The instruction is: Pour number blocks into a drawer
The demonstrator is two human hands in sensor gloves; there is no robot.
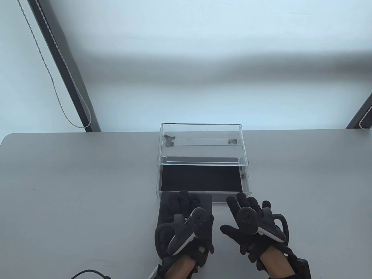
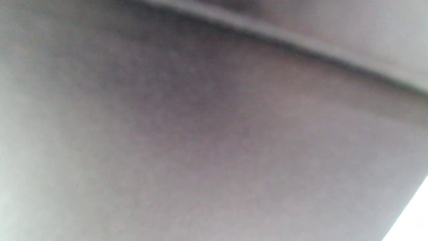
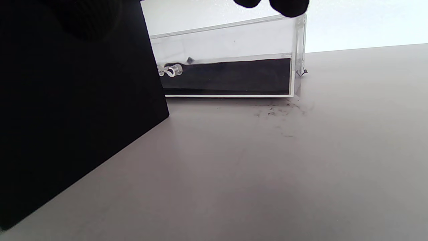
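A clear acrylic drawer unit [image 1: 200,130] stands at the middle of the table. Its drawer [image 1: 232,193], lined in black, is pulled out toward me and holds no blocks that I can see. A black box [image 1: 205,202] sits just in front of the drawer's left half. My left hand [image 1: 189,215] rests flat on top of it, fingers reaching its far edge. My right hand [image 1: 241,215] is open with fingers spread over the table to the box's right. The right wrist view shows the box [image 3: 67,100] and the drawer front [image 3: 234,77]. No number blocks show.
The grey table [image 1: 72,189] stretches to both sides. A small metal knob [image 3: 174,70] shows on the drawer front. Dark specks [image 3: 277,112] lie on the table before the drawer's corner. A black cable [image 1: 87,273] lies at the near edge. The left wrist view is only a blurred grey surface.
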